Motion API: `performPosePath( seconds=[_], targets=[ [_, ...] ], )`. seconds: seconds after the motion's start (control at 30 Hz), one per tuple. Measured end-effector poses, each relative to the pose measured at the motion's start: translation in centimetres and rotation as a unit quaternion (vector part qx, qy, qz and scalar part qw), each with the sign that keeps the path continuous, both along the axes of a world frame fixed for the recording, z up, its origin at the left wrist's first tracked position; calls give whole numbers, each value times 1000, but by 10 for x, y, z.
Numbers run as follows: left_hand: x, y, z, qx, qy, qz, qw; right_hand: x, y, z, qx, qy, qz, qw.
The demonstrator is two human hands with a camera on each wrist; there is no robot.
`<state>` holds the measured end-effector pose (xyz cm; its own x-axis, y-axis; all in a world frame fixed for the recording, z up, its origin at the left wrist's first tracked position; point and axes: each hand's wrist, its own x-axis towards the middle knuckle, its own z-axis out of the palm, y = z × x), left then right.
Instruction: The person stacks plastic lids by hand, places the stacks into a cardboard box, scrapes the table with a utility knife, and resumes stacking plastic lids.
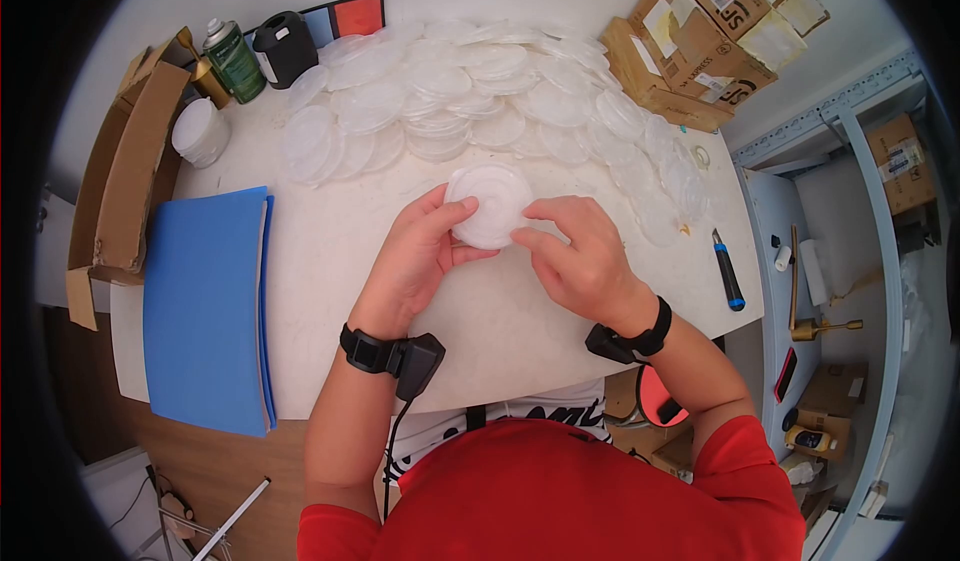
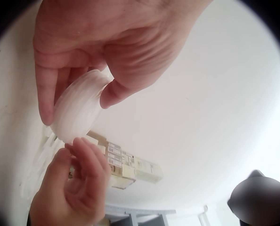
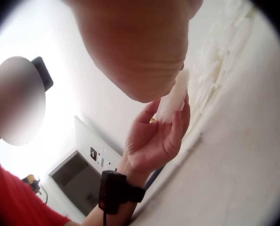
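A stack of round, translucent white plastic lids (image 1: 495,201) is held up over the table's middle. My left hand (image 1: 420,241) grips it from the left, with the thumb on its upper face and fingers underneath. From the side, in the left wrist view, the stack (image 2: 78,106) looks thick, made of several nested lids. The thumb and index finger of my right hand (image 1: 585,256) pinch at the right rim; its other fingers are curled in. In the right wrist view, the back of that hand hides part of the stack (image 3: 172,101).
Many loose lids (image 1: 440,81) spread in overlapping piles across the table's back and right. A blue folder (image 1: 205,306) lies left, near a white tub (image 1: 200,131) and an open cardboard box (image 1: 130,171). A utility knife (image 1: 728,273) lies right; cardboard boxes (image 1: 700,46) stand behind.
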<state>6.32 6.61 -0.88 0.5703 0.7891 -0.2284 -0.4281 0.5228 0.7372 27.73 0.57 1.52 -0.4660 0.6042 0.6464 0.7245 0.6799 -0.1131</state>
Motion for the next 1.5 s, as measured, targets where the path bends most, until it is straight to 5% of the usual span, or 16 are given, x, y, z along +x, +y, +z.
performPosePath(
  seconds=[0.17,0.27,0.33,0.53,1.27,1.5],
  targets=[
    [2,-1,0,7,10,-9,1000,1,3,-6,-66,137,-50,987],
    [2,-2,2,19,20,-32,999,0,5,0,-195,261,-109,939],
    [3,-3,3,27,24,-43,998,0,10,-1,-342,396,-108,845],
    [2,-4,-3,55,41,-71,995,2,17,7,-480,496,-50,722],
    [3,-5,-3,65,71,-59,994,0,14,1,-465,501,-38,729],
    [2,-1,-1,17,21,5,1000,5,12,2,-538,510,-14,671]
  ],
)
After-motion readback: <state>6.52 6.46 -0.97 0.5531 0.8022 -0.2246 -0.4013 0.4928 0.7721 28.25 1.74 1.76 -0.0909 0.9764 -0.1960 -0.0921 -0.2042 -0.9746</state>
